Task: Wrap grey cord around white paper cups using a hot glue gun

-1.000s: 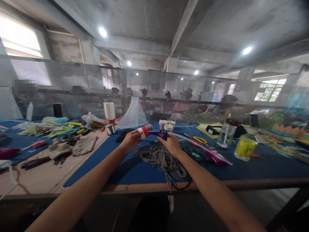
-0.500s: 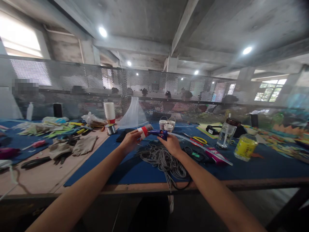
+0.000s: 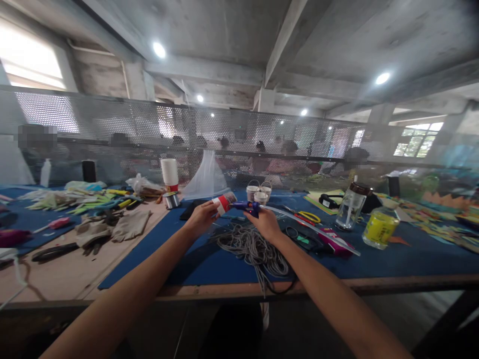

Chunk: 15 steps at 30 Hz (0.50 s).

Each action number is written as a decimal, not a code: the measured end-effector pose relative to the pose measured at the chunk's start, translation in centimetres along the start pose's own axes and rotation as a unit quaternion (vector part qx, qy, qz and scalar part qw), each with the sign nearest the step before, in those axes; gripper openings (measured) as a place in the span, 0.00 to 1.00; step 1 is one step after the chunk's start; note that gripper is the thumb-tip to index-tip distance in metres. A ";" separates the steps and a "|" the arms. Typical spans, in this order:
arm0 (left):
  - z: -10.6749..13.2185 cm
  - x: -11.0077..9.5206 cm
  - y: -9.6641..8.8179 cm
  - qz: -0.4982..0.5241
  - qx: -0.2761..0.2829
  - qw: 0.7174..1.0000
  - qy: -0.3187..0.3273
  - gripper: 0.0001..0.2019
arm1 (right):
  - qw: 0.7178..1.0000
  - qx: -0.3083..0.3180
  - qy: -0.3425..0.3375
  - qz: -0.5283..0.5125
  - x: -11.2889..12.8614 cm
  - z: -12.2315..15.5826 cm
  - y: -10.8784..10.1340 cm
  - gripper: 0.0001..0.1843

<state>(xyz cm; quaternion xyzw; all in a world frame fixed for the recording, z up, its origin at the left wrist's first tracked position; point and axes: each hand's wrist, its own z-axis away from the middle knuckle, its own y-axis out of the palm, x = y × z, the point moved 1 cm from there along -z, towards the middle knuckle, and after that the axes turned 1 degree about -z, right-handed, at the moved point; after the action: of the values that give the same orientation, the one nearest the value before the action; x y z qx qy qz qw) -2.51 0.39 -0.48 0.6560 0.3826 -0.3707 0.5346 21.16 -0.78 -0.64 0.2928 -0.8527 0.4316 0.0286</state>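
My left hand (image 3: 203, 218) is closed round a paper cup (image 3: 223, 203), tipped on its side, with a red band and a greyish wrapped part toward its right end. In my right hand (image 3: 266, 222) is a blue hot glue gun (image 3: 247, 205), its nozzle pointing left at the cup and close to or touching it. A long clear glue stick (image 3: 314, 229) trails from the gun's back to the right. Below both hands lies a loose heap of grey cord (image 3: 258, 252). Just behind the gun stand small cord-wrapped buckets (image 3: 258, 192) with handles.
Left are stacked paper cups (image 3: 169, 172), a tin (image 3: 171, 200), grey gloves (image 3: 130, 225) and several pliers. On the right stand a glass bottle (image 3: 351, 207) and a yellow-labelled bottle (image 3: 380, 228), near yellow-handled scissors (image 3: 310, 216). A perforated screen (image 3: 232, 132) closes off the table's back.
The cup in my left hand has turned slightly, and its grey part sits a little further left. My right hand and the glue gun have hardly moved.
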 end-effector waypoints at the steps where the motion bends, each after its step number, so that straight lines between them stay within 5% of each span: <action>1: 0.0 0.0 0.0 0.001 -0.003 1.000 0.001 0.13 | 1.000 0.001 0.001 0.002 0.0 0.0 0.0 0.20; 15: -0.1 0.1 -0.2 0.018 -0.026 0.999 -0.006 0.14 | 0.999 0.026 0.011 0.031 0.2 0.0 -0.3 0.24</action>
<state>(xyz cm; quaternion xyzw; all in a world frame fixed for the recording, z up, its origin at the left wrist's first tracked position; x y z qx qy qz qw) -2.65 0.53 -0.66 0.6465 0.3774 -0.3551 0.5599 21.14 -1.04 -0.32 0.2624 -0.8496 0.4573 0.0169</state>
